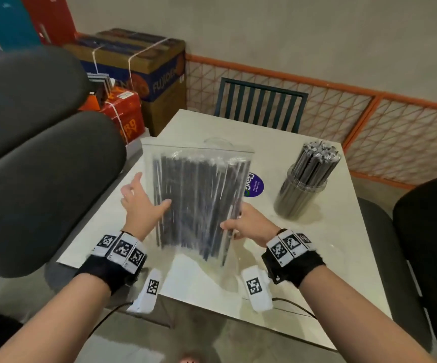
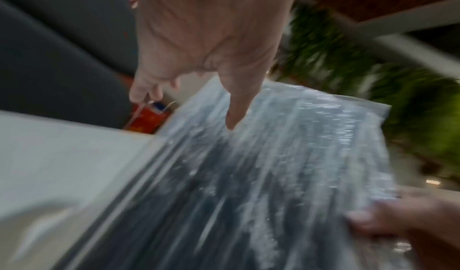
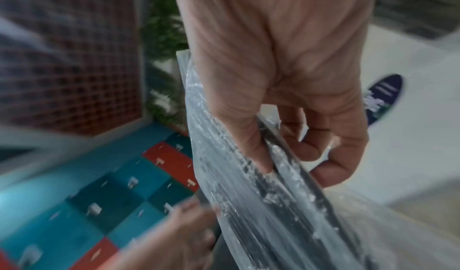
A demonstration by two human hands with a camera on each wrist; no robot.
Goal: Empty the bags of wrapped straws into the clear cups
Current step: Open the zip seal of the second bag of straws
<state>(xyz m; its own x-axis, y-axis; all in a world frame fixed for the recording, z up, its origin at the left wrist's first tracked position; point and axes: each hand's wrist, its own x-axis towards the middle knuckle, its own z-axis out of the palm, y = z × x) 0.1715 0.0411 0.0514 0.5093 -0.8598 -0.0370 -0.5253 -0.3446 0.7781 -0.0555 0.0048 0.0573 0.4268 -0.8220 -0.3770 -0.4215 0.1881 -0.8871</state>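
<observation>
Our right hand [image 1: 247,224] pinches the straw bag [image 1: 199,195] over the tabletop [image 1: 330,258]; our left hand [image 1: 142,206], fingers [image 1: 136,181] straight, lays its thumb on it.

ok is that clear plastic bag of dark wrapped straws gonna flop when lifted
Probably little: the clear plastic bag of dark wrapped straws stands flat though the right hand only pinches one edge; the left hand just touches it. Glossy film could slip.

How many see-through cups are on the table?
2. One cup, full of wrapped straws, stands at the right of the table. A second cup shows only its rim behind the held bag, which may hide more.
</observation>
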